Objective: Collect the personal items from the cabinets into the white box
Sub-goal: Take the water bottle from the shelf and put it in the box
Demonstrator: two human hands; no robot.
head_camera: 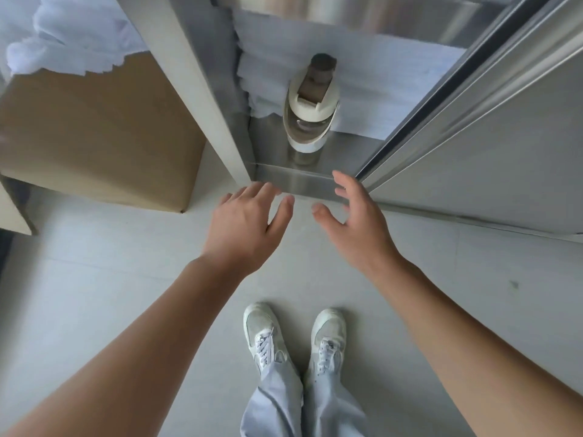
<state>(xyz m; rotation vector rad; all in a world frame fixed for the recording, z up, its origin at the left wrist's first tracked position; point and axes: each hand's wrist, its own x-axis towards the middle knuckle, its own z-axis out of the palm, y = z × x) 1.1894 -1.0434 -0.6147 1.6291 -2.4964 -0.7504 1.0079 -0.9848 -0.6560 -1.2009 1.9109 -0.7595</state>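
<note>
A clear water bottle [310, 115] with a cream lid and brown cap stands upright on the metal cabinet shelf [293, 181], in front of a stack of white folded sheets [388, 86]. My left hand [249, 222] and my right hand [353, 219] both hover in front of the shelf's front edge, below the bottle, fingers spread and holding nothing. Neither hand touches the bottle. No white box is recognisable in view.
A sliding metal cabinet door [473, 121] stands to the right of the opening. A brown cardboard box [104, 134] with white cloth [66, 39] on top sits left, behind a cream post [202, 89]. My two white shoes [296, 335] stand on the grey floor.
</note>
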